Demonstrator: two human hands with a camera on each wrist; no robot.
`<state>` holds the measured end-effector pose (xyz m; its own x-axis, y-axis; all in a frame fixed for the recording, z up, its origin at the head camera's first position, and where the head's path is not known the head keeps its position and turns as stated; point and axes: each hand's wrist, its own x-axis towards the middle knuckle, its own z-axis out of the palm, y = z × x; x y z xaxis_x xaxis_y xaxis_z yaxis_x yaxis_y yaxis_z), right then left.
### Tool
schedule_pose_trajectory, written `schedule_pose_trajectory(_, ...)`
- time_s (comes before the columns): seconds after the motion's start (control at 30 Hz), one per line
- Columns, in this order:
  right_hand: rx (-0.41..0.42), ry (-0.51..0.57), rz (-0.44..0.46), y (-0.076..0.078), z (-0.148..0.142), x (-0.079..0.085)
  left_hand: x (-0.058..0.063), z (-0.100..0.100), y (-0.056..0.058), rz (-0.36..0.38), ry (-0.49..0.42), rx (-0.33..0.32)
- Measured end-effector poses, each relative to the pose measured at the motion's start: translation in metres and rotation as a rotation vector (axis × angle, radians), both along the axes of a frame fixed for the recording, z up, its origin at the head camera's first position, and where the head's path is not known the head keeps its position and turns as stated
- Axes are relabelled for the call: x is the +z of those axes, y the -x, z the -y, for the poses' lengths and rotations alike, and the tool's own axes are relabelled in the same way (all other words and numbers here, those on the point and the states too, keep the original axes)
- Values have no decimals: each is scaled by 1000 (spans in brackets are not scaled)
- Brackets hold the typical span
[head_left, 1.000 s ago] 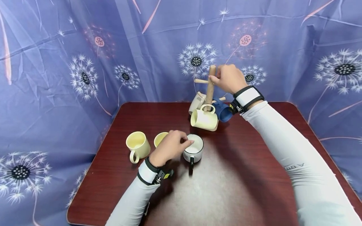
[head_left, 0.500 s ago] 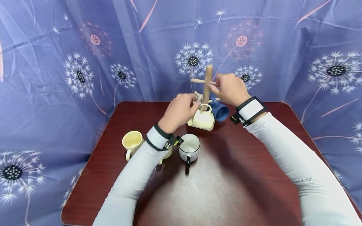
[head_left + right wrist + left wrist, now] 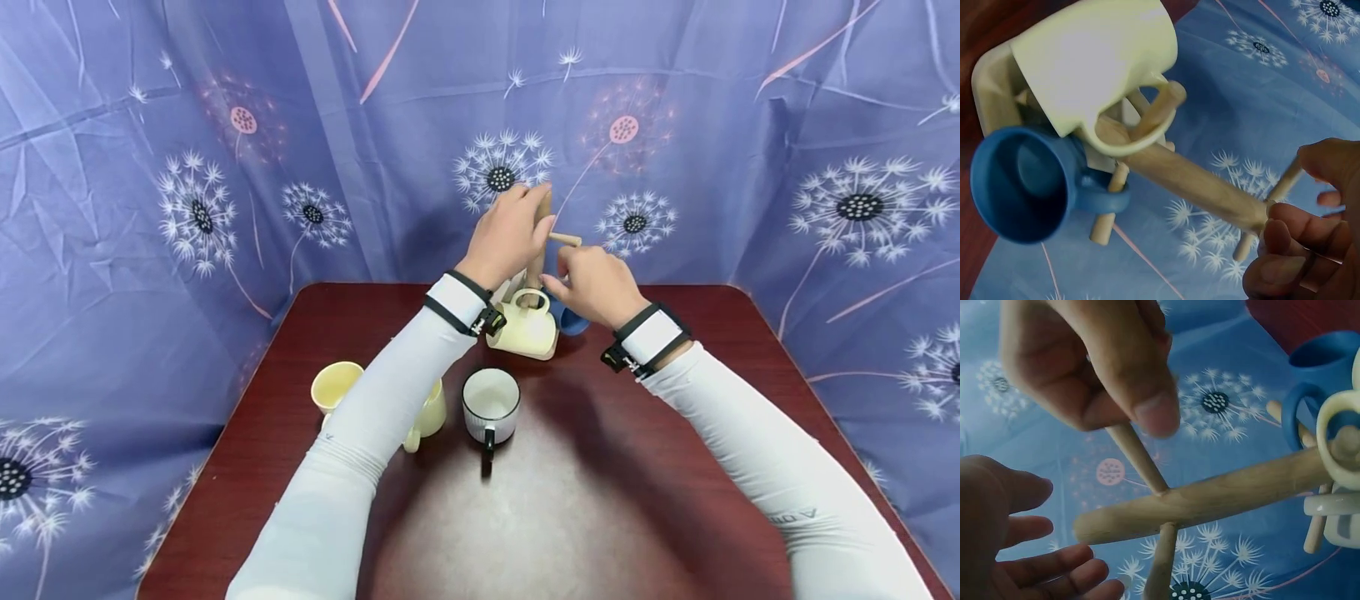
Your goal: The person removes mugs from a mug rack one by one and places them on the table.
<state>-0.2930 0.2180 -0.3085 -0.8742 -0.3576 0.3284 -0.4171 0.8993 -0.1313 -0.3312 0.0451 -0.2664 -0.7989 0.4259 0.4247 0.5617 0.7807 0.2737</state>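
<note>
A wooden mug tree point(image 3: 1229, 497) stands at the back of the table. My left hand point(image 3: 506, 237) is beside the top of its post; in the left wrist view its fingers are spread apart and hold nothing. My right hand point(image 3: 600, 283) hovers just below the upper right peg point(image 3: 565, 239), its fingers loosely bent and apparently holding nothing. A cream mug point(image 3: 1091, 56) hangs by its handle on the front lower peg. On the right lower peg hangs a blue mug point(image 3: 1041, 206). A whitish mug point(image 3: 1341, 531) at the left is mostly hidden behind my left hand in the head view.
A white ribbed mug point(image 3: 491, 404) with black rim and handle stands upright before the tree. Left of it are two pale yellow mugs, one point(image 3: 431, 412) partly covered by my left sleeve, the other point(image 3: 336, 385) farther left. A patterned blue curtain point(image 3: 390, 167) hangs behind the table.
My left hand has risen from over the white ribbed mug, past the lower pegs, to the tree's top. My right hand has left the top of the post and dropped below the upper right peg.
</note>
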Motion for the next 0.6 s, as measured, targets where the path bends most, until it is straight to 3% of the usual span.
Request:
schedule_pose_trajectory(0.37, 34, 25, 58, -3, 9, -16, 11, -13, 28, 45, 76, 85)
schedule_pose_trajectory(0.6, 15, 43, 75, -3, 11, -26, 14, -19, 41, 73, 89, 95)
